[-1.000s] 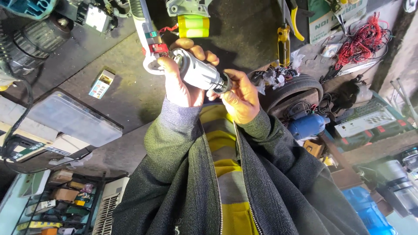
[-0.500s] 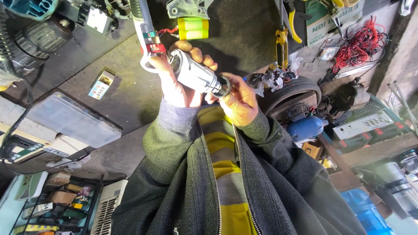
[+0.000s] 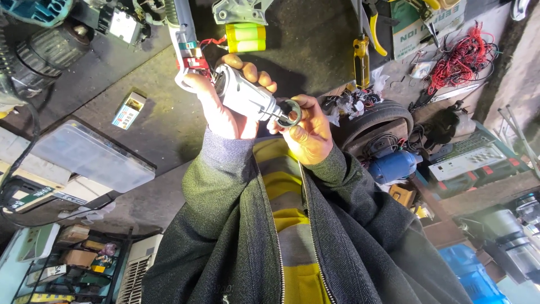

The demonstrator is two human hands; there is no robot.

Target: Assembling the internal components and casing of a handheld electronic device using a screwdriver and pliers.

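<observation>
My left hand (image 3: 220, 112) is wrapped around a silver-grey cylindrical motor body (image 3: 243, 94), held up in front of my chest and tilted down to the right. At its lower right end sits a dark ring (image 3: 289, 113). My right hand (image 3: 310, 134) pinches that ring between thumb and fingers. Red wires and a white plastic part (image 3: 188, 53) hang from the motor's upper left end, behind my left fingers. My dark zipped jacket over a yellow striped shirt (image 3: 281, 225) fills the bottom of the view.
On the dark bench lie yellow-green battery cells (image 3: 244, 32), yellow-handled pliers (image 3: 361, 56), a tangle of red wire (image 3: 461, 56), a small card (image 3: 128, 110) and a clear plastic box (image 3: 90, 155). A small tyre (image 3: 377, 121) and a blue motor (image 3: 394, 166) sit at the right.
Both hands and the motor have drifted slightly up in the view. My right fingers have shifted around the ring at the motor's end.
</observation>
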